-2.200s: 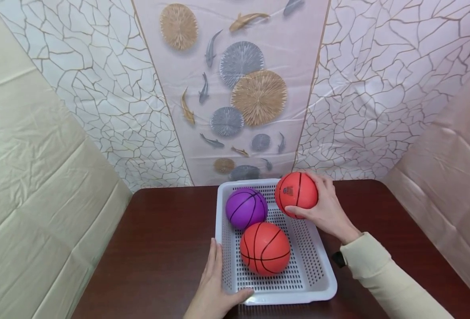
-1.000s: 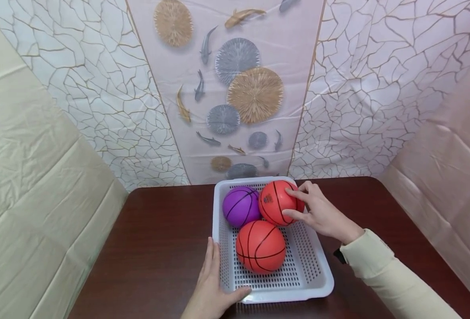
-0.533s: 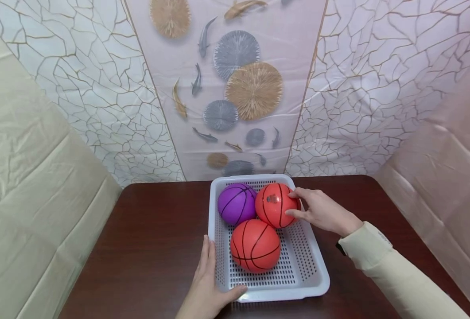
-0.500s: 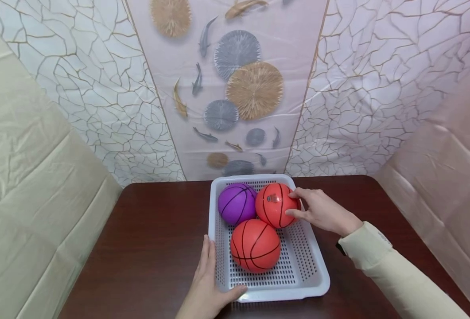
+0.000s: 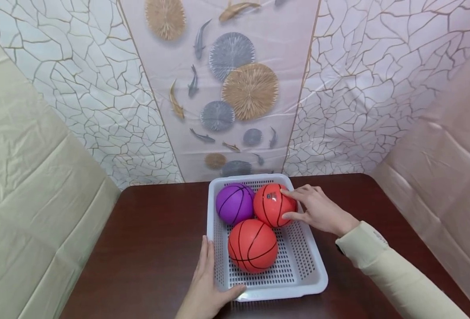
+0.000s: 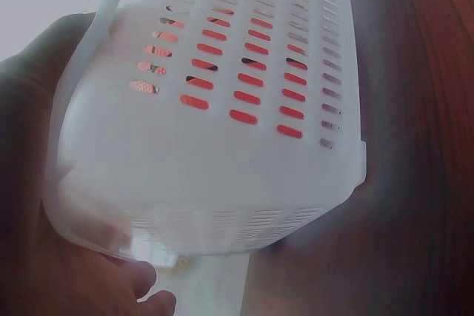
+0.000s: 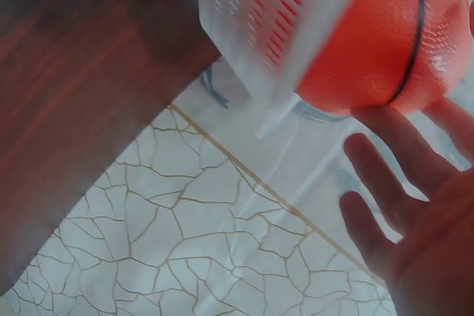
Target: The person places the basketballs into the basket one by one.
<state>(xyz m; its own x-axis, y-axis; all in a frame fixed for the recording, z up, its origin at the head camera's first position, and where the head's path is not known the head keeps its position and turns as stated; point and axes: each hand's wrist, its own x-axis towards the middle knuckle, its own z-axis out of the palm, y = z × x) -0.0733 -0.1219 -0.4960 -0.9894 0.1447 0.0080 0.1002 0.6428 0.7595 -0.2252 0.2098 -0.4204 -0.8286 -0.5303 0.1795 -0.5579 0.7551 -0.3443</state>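
Observation:
A white perforated plastic basket (image 5: 280, 293) holds three toy basketballs. The purple basketball (image 5: 235, 204) sits at the back left, the larger orange-red basketball (image 5: 253, 246) in front. At the back right rests the shiny red basketball (image 5: 271, 208), touched by the thumb and fingertips of my right hand (image 5: 321, 212). In the right wrist view that hand's fingers are spread, some clear of the red ball (image 7: 392, 42). My left hand (image 5: 208, 283) lies at the basket's near left corner, straight fingers along its left side, thumb on the front rim.
The dark reddish-brown table (image 5: 151, 252) extends to both sides of the basket. Behind it hangs a patterned cloth (image 5: 238, 133) with fish and round leaves. Plain cream cloth walls (image 5: 39, 199) stand at left and right.
My right hand has brought the red ball down and left into the basket's back right, beside the purple one. Its fingers have loosened on the ball. The left hand has stayed at the corner.

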